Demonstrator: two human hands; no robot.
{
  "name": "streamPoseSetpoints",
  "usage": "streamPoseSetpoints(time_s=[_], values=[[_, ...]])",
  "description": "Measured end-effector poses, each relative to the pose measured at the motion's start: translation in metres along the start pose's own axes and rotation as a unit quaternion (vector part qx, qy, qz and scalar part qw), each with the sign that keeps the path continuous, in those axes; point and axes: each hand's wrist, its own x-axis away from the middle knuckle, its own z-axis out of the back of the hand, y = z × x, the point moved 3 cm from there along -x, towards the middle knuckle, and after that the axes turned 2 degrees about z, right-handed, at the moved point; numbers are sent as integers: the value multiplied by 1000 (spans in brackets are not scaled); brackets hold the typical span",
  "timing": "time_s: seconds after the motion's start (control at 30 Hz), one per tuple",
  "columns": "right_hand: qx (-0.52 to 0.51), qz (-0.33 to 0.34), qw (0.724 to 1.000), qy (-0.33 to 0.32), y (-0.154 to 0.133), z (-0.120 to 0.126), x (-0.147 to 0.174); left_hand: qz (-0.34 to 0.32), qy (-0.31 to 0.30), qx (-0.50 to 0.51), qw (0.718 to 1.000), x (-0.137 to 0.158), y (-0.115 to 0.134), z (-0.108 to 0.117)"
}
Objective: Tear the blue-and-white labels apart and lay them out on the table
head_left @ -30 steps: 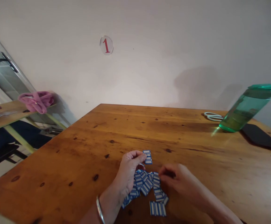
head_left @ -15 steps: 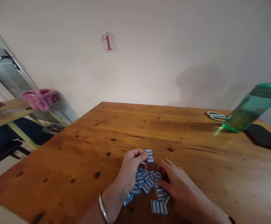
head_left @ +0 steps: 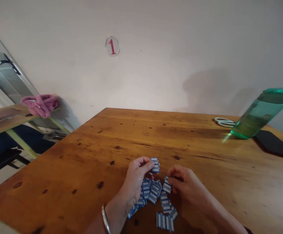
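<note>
My left hand point(head_left: 141, 172) pinches a small stack of blue-bordered white label sheets point(head_left: 154, 165) between thumb and fingers, a little above the table. To its right, my right hand point(head_left: 184, 182) has its thumb and fingertips closed on a single label sheet point(head_left: 167, 185). Beneath and between both hands lies a loose heap of similar label sheets point(head_left: 153, 192), partly hidden by my left hand and wrist. A few more sheets point(head_left: 165, 221) lie nearer to me, apart from the heap.
On the wooden table point(head_left: 122, 130) at the right stand a green bottle point(head_left: 261, 113), a dark flat phone-like object point(head_left: 275, 144) and a white coiled cable point(head_left: 224, 122). Left, another table holds a pink cloth point(head_left: 41, 104), with a person's blurred arm point(head_left: 2, 114) resting there.
My right hand has picked a label sheet off the heap and lifted it slightly. My left hand keeps its stack almost in place. The other person's hand has lowered onto their table.
</note>
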Motion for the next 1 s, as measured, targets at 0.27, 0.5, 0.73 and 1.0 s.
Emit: streamPoseSetpoints(time_s=[0.27, 0.5, 0.73, 1.0], values=[[-110, 37, 991, 68, -16, 10, 4, -17, 3, -94, 995, 1, -6, -4], [-36, 91, 980, 172, -18, 1, 10, 5, -18, -90, 996, 4, -13, -11], [3, 95, 978, 185, -12, -6, 13, 5, -36, -78, 996, 5, -16, -13], [-129, 46, 984, 111, -8, -14, 8, -56, -29, -100, 993, 7, -9, -12]])
